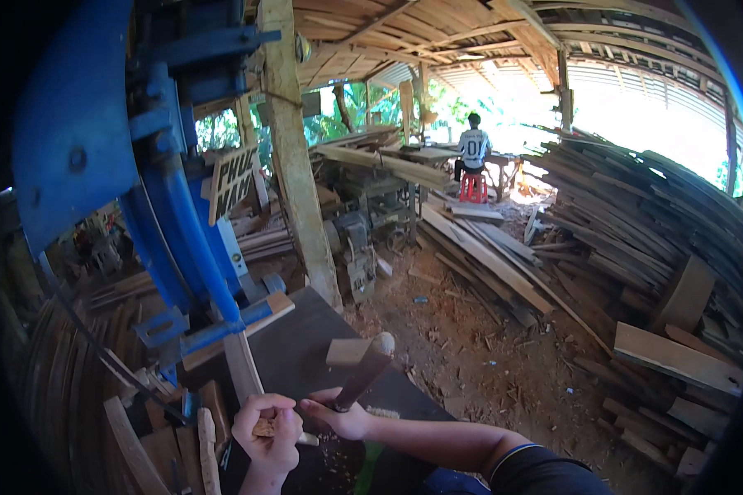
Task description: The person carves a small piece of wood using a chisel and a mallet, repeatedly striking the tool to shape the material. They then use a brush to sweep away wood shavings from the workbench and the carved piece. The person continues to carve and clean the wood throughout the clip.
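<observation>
My left hand point(266, 433) has its fingers curled around a small pale wood piece point(305, 439), low over a dark worktable point(413, 429). Beside it, my right hand point(345, 419) grips a dark round wooden bar point(361, 373) that slants up to a pale rounded end. A light wooden block point(347, 351) lies on the table beyond my hands. A narrow board point(243, 367) lies at the foot of a tall blue band saw point(190, 256) at my left. Pale shavings and a green object point(371, 462), which I cannot make out, lie near my hands.
A concrete post point(297, 206) stands behind the saw, near an old machine point(355, 252). A person point(473, 144) sits facing away on a red stool point(473, 187). Large board piles point(627, 231) fill the right; more planks point(487, 264) lie on the shaving-strewn floor point(470, 355). Wood scraps point(140, 445) crowd the lower left.
</observation>
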A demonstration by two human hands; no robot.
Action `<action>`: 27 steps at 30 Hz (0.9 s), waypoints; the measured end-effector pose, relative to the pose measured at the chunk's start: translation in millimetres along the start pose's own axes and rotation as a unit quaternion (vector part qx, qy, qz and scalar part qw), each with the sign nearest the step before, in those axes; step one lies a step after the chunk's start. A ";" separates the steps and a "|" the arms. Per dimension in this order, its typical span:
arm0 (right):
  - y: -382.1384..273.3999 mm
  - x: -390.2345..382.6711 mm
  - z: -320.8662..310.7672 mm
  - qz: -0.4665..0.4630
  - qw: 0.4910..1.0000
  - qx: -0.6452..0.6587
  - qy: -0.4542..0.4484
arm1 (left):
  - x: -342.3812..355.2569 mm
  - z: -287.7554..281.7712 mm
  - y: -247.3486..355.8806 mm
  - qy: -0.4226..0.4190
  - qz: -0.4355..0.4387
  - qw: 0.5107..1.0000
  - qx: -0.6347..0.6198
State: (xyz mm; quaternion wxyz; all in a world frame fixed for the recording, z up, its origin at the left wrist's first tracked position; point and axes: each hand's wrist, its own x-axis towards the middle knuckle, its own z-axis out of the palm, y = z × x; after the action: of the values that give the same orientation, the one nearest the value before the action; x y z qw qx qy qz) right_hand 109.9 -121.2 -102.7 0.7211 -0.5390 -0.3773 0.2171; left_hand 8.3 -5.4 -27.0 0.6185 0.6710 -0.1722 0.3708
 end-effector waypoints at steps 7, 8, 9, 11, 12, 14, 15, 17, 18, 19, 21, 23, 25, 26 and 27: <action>6.6 -0.1 -7.0 0.003 0.999 -0.049 -0.005 | 3.2 6.3 -2.2 0.024 -0.022 0.998 -0.045; 6.6 -2.0 -6.3 -0.012 0.998 -0.055 -0.010 | 0.5 6.1 -3.3 0.019 -0.021 0.999 -0.038; 2.5 -2.0 -5.9 -0.031 0.997 -0.066 -0.018 | 0.4 5.3 -2.1 0.015 -0.013 0.999 -0.031; -0.9 -1.1 -1.9 -0.052 0.995 -0.078 -0.024 | -1.6 1.9 0.4 0.011 -0.006 1.000 -0.016; -1.3 -2.7 -1.0 -0.049 0.995 -0.086 -0.022 | -2.8 1.8 0.6 0.011 -0.002 1.000 -0.013; -3.4 -2.1 1.1 -0.044 0.996 -0.072 -0.019 | -0.9 1.5 3.3 0.010 0.007 1.000 -0.005; -2.1 -2.6 0.4 -0.033 0.998 -0.049 -0.016 | -1.6 2.2 2.3 0.013 -0.001 1.000 -0.013; 2.8 -4.6 -2.3 -0.015 0.999 -0.030 -0.010 | -0.6 3.6 0.7 0.022 -0.021 0.999 -0.032; 2.5 -3.8 -3.6 -0.018 0.999 -0.040 -0.012 | 2.0 3.7 3.5 0.023 -0.021 0.999 -0.024; 2.5 -3.0 -4.6 -0.021 0.998 -0.050 -0.014 | 2.9 2.3 2.3 0.025 -0.015 0.999 -0.023; 1.1 -3.6 -2.6 -0.025 0.998 -0.059 -0.011 | 2.6 0.4 1.1 0.026 -0.009 0.999 -0.028; -3.5 -4.7 -1.6 -0.015 0.998 -0.066 -0.012 | 2.8 0.8 1.3 0.026 -0.010 0.999 -0.039; -2.5 -4.9 -2.4 -0.020 0.998 -0.062 -0.020 | 3.7 1.8 0.9 0.021 0.001 0.999 -0.031; 0.6 -4.7 -6.1 -0.028 0.998 -0.056 -0.029 | 3.9 2.6 0.2 0.018 0.006 0.999 -0.028; 2.8 -4.6 -9.1 -0.037 0.997 -0.052 -0.038 | 4.4 3.2 0.3 0.015 0.008 1.000 -0.026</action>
State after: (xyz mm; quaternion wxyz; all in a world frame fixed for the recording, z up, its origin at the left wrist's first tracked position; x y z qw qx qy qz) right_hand 114.4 -129.2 -108.0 0.6850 -0.5529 -0.4343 0.1908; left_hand 11.9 -7.5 -23.5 0.6354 0.6473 -0.1784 0.3812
